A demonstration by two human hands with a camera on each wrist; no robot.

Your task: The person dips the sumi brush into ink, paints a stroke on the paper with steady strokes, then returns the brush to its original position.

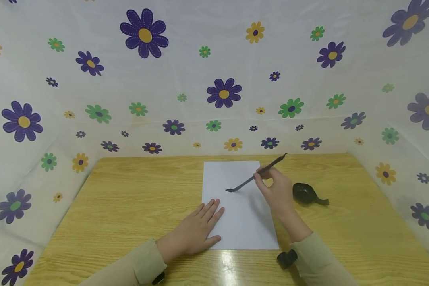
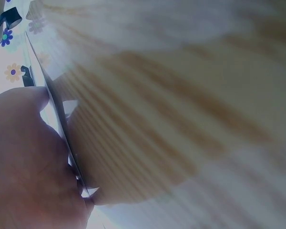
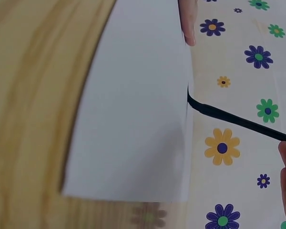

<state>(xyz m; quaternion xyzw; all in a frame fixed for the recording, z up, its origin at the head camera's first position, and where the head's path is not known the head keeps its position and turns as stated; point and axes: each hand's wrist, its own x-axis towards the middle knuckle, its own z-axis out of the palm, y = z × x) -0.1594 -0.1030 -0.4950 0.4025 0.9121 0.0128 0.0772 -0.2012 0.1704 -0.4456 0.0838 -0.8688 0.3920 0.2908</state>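
My right hand pinches a dark, slender brush between thumb and fingers, tilted with its handle up to the right. The brush's bent dark tip is right at the surface of a white sheet of paper. In the right wrist view the brush slants from the fingers to the sheet. My left hand rests flat on the sheet's left side, fingers spread a little. The left wrist view shows this hand along the paper edge.
A black, gourd-shaped dish with a short handle stands right of the paper, just beyond the right hand. The wooden table is enclosed at the back and sides by a white flowered cloth. A black wrist device sits by the right sleeve.
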